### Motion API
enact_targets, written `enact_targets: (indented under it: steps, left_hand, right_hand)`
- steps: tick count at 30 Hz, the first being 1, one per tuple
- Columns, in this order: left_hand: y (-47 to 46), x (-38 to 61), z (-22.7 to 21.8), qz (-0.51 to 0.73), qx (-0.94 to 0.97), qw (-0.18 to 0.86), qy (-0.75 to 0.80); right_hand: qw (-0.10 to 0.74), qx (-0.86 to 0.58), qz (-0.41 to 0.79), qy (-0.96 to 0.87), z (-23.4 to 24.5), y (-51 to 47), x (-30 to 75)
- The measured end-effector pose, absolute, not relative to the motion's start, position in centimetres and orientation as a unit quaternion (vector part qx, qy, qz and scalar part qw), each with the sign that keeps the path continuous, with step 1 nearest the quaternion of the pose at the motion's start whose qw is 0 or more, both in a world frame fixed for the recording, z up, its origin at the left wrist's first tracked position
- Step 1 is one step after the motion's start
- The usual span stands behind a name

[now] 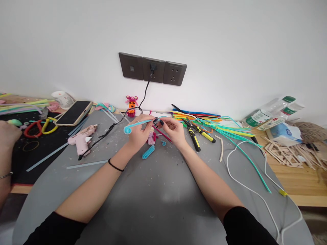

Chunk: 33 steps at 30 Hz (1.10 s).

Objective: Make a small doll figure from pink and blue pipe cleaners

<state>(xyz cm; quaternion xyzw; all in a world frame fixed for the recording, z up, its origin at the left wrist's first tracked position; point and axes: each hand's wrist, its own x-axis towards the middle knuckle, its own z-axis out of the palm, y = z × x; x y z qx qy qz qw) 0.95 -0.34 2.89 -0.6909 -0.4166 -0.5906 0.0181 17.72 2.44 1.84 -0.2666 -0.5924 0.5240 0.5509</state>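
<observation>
Both my hands meet over the grey table, pinching a light-blue pipe cleaner whose left end is rolled into a flat coil. My left hand grips it from the left, and my right hand has its fingertips closed at the other end. Just below my fingers are a pink and purple pipe-cleaner piece, a folded blue bundle and a small blue coil. A magenta stem runs under my right hand.
A pink glue gun and a phone lie left. Pliers, pipe cleaners and a white cable lie right. A pink-orange figure stands by the wall. Another person's hand is at far left.
</observation>
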Motion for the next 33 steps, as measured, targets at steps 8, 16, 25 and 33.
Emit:
enact_targets:
  steps: [8, 16, 25, 33]
  left_hand:
    - [-0.6, 1.4, 3.3, -0.597, -0.703, 0.063, -0.381]
    - [-0.7, 1.6, 3.6, -0.592, -0.724, 0.091, -0.342]
    - [-0.8, 1.5, 3.4, -0.558, -0.743, 0.09, -0.359]
    - [-0.5, 1.8, 2.6, -0.552, -0.751, 0.07, -0.356]
  right_hand:
    - [0.547, -0.285, 0.514, -0.596, 1.5, 2.6, 17.8]
    - [0.539, -0.318, 0.505, -0.595, 1.7, 2.7, 17.9]
    - [0.549, -0.329, 0.499, -0.584, 1.9, 2.5, 17.8]
    - [0.554, -0.358, 0.491, -0.57, 1.7, 2.6, 17.6]
